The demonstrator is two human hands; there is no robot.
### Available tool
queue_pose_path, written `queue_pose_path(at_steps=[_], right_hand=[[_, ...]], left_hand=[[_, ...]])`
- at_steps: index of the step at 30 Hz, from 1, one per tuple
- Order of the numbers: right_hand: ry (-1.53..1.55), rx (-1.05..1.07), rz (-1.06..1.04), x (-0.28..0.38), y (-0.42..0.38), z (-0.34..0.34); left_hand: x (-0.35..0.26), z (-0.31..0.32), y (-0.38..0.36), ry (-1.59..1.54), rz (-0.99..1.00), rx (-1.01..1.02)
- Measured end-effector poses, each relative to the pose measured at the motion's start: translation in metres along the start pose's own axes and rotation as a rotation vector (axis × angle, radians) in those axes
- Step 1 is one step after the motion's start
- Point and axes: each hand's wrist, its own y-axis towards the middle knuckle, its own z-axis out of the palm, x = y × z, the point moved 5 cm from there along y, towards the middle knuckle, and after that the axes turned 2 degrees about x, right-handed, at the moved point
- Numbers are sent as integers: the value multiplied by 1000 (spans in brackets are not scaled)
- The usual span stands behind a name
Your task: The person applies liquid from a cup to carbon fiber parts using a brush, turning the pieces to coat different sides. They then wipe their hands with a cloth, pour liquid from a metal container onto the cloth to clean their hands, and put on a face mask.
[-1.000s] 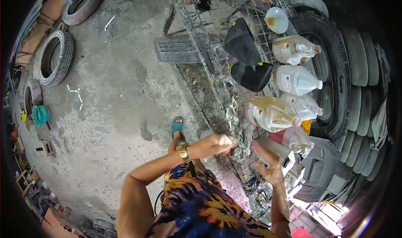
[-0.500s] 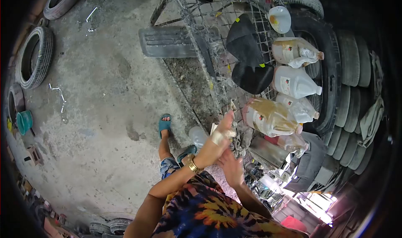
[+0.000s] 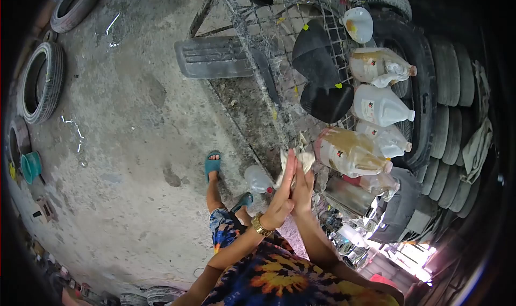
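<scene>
My left hand [image 3: 280,197], with a gold watch on its wrist, lies palm to palm against my right hand [image 3: 302,190]. The fingers of both are straight and point away from me. Crumpled white material [image 3: 307,161] shows about the fingertips; I cannot tell whether it is pressed between the palms. Just past the hands is the near side of a wire-mesh rack [image 3: 290,126]. A large plastic bottle [image 3: 346,151] with brownish residue stands to their right. Left of the hands, a clear plastic jug [image 3: 257,178] with a red cap is on the floor.
More white plastic bottles [image 3: 379,106] line the rack beside a white bowl [image 3: 358,25] and black curved pieces [image 3: 325,99]. A grey ribbed panel [image 3: 215,57] juts from the rack's left. Tyres [image 3: 44,83] and a green bucket [image 3: 31,166] are at far left.
My hands were apart and crossing, the left one higher with white on its back. Now the palms are together, and the white material shows past the fingertips.
</scene>
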Motion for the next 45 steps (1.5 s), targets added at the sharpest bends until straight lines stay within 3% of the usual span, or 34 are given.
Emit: queue_pose_path(at_steps=[1, 2, 3, 5, 7, 9, 10, 12, 15, 16, 17, 18, 19, 20, 21, 22, 23, 25, 27, 29, 31, 33, 34, 35, 37, 38, 39, 40, 41, 43, 45], right_hand=[[-100, 1, 48, -4, 11, -9], [-201, 6, 96, -8, 22, -14], [-242, 41, -26, 6, 30, -7], [-424, 173, -141, 34, 39, 6], [-433, 344, -230, 34, 29, 34], [-290, 377, -273, 18, 19, 42], [-270, 384, -274, 7, 10, 39], [-351, 457, -377, -8, -26, 27], [-565, 619, -288, -14, -72, 3], [-323, 503, -35, -23, -75, -11], [-80, 381, 210, -34, -78, -22], [-46, 357, -5, -22, -72, -20], [57, 377, 27, -27, -69, -15], [-286, 609, 176, -48, -67, -1], [-629, 390, -594, 12, -68, 32], [-629, 405, -674, 3, -54, 32], [-576, 438, -584, -15, -44, 32], [-501, 469, -487, -17, -39, 29], [-475, 501, -86, 1, -41, 17], [-488, 469, -161, 12, -60, -1], [-868, 589, -290, 23, -91, -30], [-744, 568, -182, -9, -109, -62], [-622, 769, -175, -16, -135, -74], [-490, 963, -172, -19, -161, -85], [-508, 993, -192, -13, -183, -109], [-36, 753, -43, -28, -169, -119], [426, 498, 110, -41, -164, -132], [761, 515, 232, -36, -171, -131], [794, 510, 202, -30, -181, -123], [1029, 487, 211, -11, -209, -92], [1147, 487, 219, -5, -218, -96]], left_hand=[[0, 4, -3, 59, -50, 1], [-1, 9, -6, -111, -95, -4], [-2, 4, -7, -110, -105, -9], [-2, -5, -11, -481, -213, 20], [1, -6, -4, -381, -252, -87], [3, -12, 7, -463, -265, -286], [1, -18, 9, -442, -263, -289], [15, -49, 7, -421, -277, -439], [38, -106, 9, -232, -130, -473], [34, -105, 7, -216, -123, -477], [27, -106, 6, 55, -102, -520], [20, -103, 4, 328, -80, -550], [30, -97, -5, 341, -81, -538], [33, -84, -11, 642, 12, -479], [34, -70, -16, 940, 114, -407], [27, -59, -19, 902, 128, -413], [28, -60, -26, 917, 133, -402], [39, -64, -45, 1718, -28, -261], [19, -27, -61, 1676, -46, -194], [19, -10, -74, 1720, -54, -45], [8, -6, -84, 1846, -128, 41], [8, 16, -102, 1275, -515, 750], [-11, 45, -113, 897, -512, 755], [-29, 52, -122, 918, -525, 758], [-64, 59, -121, 708, -514, 567], [-64, 71, -127, 739, -517, 590], [-73, 87, -134, 242, -321, 400], [-80, 98, -139, -249, -119, 207], [-71, 114, -147, -224, -131, 241], [-39, 125, -164, -574, -117, 99], [-5, 122, -181, -654, -177, 62]])
